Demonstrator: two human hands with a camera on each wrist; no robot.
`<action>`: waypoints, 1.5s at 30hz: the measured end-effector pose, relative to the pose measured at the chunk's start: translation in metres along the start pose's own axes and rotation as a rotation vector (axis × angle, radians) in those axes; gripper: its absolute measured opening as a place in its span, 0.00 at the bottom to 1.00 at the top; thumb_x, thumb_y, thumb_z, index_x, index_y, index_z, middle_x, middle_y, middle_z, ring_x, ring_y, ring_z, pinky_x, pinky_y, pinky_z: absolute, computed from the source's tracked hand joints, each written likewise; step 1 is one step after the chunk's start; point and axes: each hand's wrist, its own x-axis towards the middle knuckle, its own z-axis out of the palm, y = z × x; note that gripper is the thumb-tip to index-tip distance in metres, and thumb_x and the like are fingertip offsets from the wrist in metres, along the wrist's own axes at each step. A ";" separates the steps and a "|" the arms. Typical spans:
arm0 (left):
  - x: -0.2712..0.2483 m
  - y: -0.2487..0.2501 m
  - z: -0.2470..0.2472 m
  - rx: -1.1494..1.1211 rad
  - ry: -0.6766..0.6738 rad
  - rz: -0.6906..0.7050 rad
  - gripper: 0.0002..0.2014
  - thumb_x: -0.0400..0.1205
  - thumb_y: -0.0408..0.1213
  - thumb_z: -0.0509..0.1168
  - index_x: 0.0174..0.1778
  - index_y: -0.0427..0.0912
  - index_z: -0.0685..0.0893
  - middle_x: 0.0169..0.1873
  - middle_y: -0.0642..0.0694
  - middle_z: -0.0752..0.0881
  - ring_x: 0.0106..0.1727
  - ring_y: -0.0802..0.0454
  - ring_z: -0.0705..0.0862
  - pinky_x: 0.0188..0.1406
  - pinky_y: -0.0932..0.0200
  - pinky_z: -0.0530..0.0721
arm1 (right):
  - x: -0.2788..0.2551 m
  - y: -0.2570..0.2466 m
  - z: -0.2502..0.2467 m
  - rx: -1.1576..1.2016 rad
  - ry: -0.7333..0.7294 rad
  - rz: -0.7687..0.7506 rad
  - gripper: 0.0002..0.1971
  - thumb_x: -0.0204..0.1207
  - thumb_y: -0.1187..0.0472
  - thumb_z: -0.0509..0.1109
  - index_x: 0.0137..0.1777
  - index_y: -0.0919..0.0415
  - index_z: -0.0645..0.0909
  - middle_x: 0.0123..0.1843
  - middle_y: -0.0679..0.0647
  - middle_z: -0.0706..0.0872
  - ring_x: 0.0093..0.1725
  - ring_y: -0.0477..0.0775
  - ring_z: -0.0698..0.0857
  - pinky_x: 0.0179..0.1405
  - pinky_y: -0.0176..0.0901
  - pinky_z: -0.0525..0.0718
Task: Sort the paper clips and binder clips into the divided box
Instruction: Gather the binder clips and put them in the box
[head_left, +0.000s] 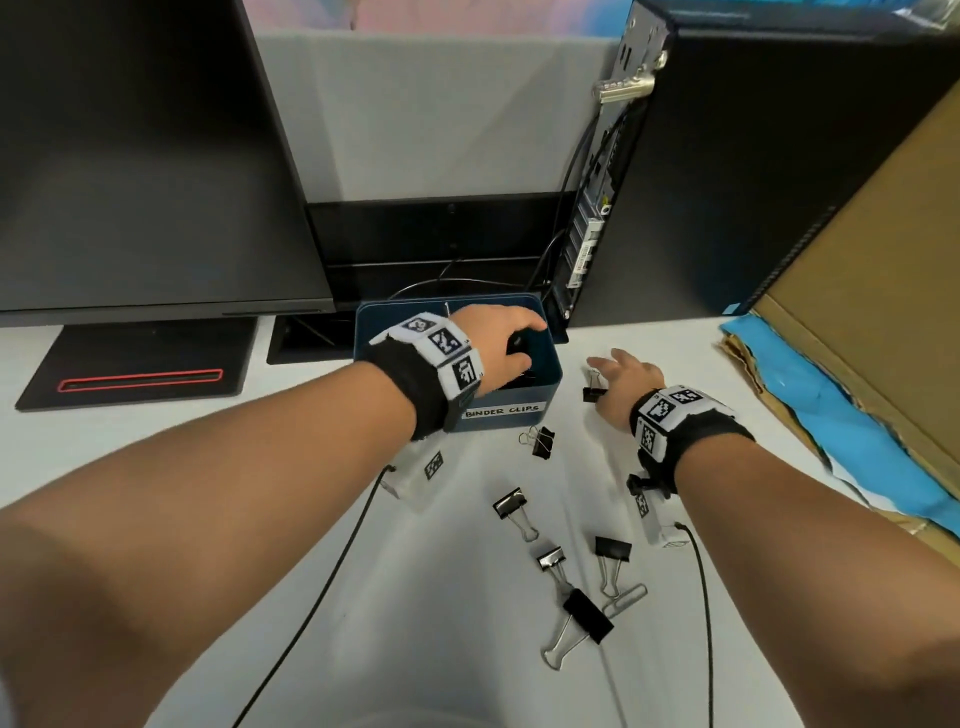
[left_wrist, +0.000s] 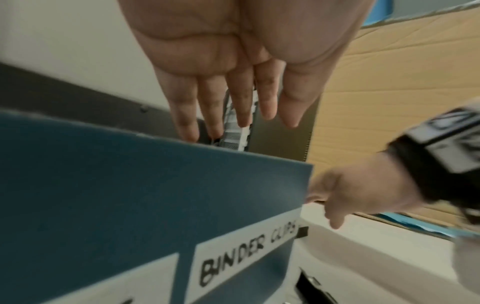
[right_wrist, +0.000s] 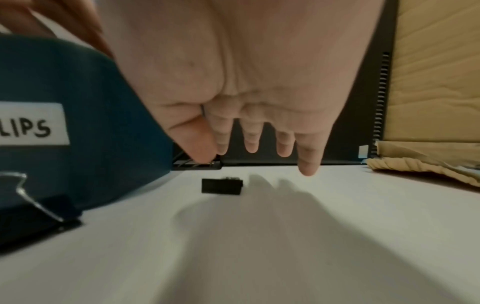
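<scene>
The blue divided box (head_left: 384, 317) (left_wrist: 130, 185) (right_wrist: 91, 102) stands mid-table, its right compartment labelled "BINDER CLIPS" (head_left: 501, 410). My left hand (head_left: 511, 332) (left_wrist: 233, 115) hovers over that compartment with straight fingers, holding nothing; black clips lie beneath it. My right hand (head_left: 621, 371) (right_wrist: 249, 144) reaches over a small black binder clip (head_left: 593, 394) (right_wrist: 222, 186) lying on the table right of the box. Its thumb and forefinger tips are close together by the clip's wire handle; contact is unclear. Several more binder clips (head_left: 510, 503) and a large silver paper clip (head_left: 626, 597) lie nearer me.
A dark monitor (head_left: 130, 156) and its stand base (head_left: 140, 364) fill the back left. A black computer tower (head_left: 753, 182) rises just behind the box. A cardboard box (head_left: 883, 312) with blue wrapping (head_left: 831, 415) borders the right. Thin cables (head_left: 322, 587) trail from both wrists.
</scene>
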 end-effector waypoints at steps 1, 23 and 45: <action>-0.008 0.003 0.003 -0.005 0.052 0.063 0.20 0.81 0.41 0.63 0.70 0.52 0.75 0.67 0.51 0.80 0.65 0.53 0.79 0.61 0.63 0.73 | 0.003 0.002 0.002 -0.002 -0.038 0.004 0.35 0.75 0.68 0.56 0.81 0.43 0.56 0.86 0.50 0.51 0.83 0.64 0.53 0.82 0.56 0.58; -0.080 0.000 0.086 0.107 -0.398 -0.017 0.19 0.75 0.44 0.65 0.62 0.46 0.78 0.58 0.45 0.83 0.58 0.46 0.82 0.53 0.56 0.80 | -0.043 -0.028 0.041 -0.130 -0.084 -0.047 0.10 0.73 0.50 0.66 0.54 0.47 0.76 0.58 0.56 0.74 0.55 0.63 0.79 0.58 0.50 0.81; -0.106 0.041 0.138 0.257 -0.452 0.147 0.22 0.77 0.53 0.65 0.63 0.45 0.74 0.59 0.39 0.70 0.59 0.37 0.74 0.51 0.44 0.79 | -0.145 0.036 0.078 0.169 -0.134 -0.119 0.21 0.77 0.63 0.63 0.69 0.50 0.75 0.66 0.56 0.74 0.63 0.57 0.80 0.60 0.40 0.78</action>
